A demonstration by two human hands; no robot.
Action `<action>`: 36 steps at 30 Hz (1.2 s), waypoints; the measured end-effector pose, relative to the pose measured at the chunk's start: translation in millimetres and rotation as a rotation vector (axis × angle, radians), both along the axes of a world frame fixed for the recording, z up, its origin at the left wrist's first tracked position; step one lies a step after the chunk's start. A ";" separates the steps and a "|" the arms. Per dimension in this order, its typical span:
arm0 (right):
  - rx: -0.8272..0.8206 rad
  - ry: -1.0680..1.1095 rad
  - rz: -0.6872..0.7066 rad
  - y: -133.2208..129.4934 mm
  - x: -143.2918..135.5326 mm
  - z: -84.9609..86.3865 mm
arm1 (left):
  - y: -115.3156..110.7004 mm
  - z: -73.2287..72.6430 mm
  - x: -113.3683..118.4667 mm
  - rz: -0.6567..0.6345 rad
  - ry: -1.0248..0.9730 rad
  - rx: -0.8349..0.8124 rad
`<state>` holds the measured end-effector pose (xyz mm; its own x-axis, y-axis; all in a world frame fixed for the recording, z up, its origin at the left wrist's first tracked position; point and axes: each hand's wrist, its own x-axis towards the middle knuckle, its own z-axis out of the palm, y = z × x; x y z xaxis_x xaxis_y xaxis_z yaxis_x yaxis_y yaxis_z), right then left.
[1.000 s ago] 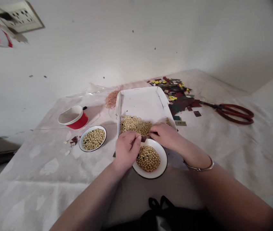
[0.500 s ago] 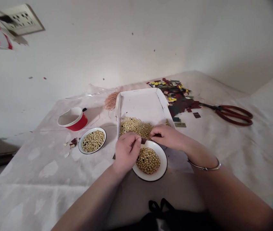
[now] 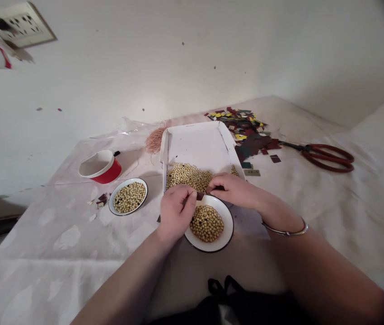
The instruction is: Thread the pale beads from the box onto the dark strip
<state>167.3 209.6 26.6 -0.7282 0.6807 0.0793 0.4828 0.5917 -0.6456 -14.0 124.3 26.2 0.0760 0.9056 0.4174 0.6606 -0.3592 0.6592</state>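
Observation:
Between thumb and finger my left hand (image 3: 177, 211) pinches a small dark red piece (image 3: 199, 196) above the far rim of a white dish (image 3: 226, 230) with a dark edge. Pale round beads (image 3: 207, 223) lie in that dish, a few dark ones among them. My right hand (image 3: 234, 192), a bangle on its wrist, is just right of the piece, over the near part of a white tray (image 3: 195, 144). Its fingers are curled together; what they hold, if anything, is too small to make out. More pale beads (image 3: 188, 177) cover the near part of the tray.
To the left are a smaller dish of beads (image 3: 129, 197) and a red and white paper tub (image 3: 105, 171). A pinkish fibre bundle (image 3: 154, 140) lies beside the tray. Coloured scraps (image 3: 246, 131) and red-handled scissors (image 3: 329, 157) lie at the right.
The whole view has shifted slightly. My right hand's fingers have moved a little closer to the dark red piece, which my left hand still pinches.

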 end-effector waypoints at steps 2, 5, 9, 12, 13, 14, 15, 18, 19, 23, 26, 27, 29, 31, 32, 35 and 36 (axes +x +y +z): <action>-0.021 0.003 -0.003 0.2 1.2 0.3 | -0.1 -0.1 -0.3 -0.002 -0.001 0.004; -0.041 0.012 0.031 1.7 2.7 -0.4 | -0.3 -0.1 -0.6 -0.006 0.003 0.009; -0.054 0.019 0.073 4.4 4.1 -1.7 | -0.6 0.0 -0.7 0.001 -0.002 0.014; -0.074 0.018 0.095 5.6 5.1 -1.3 | -0.8 0.4 -0.5 0.000 -0.003 0.008; -0.077 0.021 0.103 5.8 5.5 -0.8 | -0.7 0.6 -0.5 0.000 -0.001 0.006; -0.079 0.025 0.113 5.9 5.8 -0.1 | -0.7 0.7 -0.4 0.000 0.003 0.003; -0.078 0.034 0.125 5.9 6.2 0.7 | -0.5 0.9 -0.4 0.001 0.007 0.000; -0.077 0.065 0.162 5.7 7.2 2.6 | 0.0 1.2 -0.3 0.007 0.017 -0.004; -0.079 0.073 0.166 5.7 7.5 3.0 | 0.1 1.3 -0.3 0.007 0.020 -0.005; -0.099 0.060 0.137 5.8 8.2 3.9 | 0.2 1.4 -0.1 -0.003 0.024 -0.010; -0.112 0.036 0.100 5.2 8.0 4.5 | 0.1 1.3 -0.1 -0.002 0.021 -0.005; -0.111 0.031 0.088 4.8 7.8 4.6 | 0.0 1.1 -0.1 0.000 0.024 -0.002; -0.108 0.024 0.061 3.7 7.3 4.6 | 0.0 0.8 -0.1 0.003 0.032 0.001; -0.099 0.027 0.025 2.3 6.7 4.6 | 0.1 0.5 0.0 0.008 0.038 0.000; -0.090 0.036 0.003 1.6 6.4 4.8 | 0.1 0.4 0.0 0.011 0.038 -0.001; -0.059 0.100 -0.066 -1.4 5.3 8.0 | 0.2 0.6 0.1 0.016 0.039 -0.010; -0.055 0.128 -0.082 -2.9 4.7 10.0 | 0.1 0.7 0.1 0.016 0.041 -0.011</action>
<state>172.0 206.6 36.7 -0.6564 0.7433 0.1289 0.4397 0.5158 -0.7353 -13.9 124.5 27.0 0.0782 0.9113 0.4042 0.6926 -0.3413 0.6355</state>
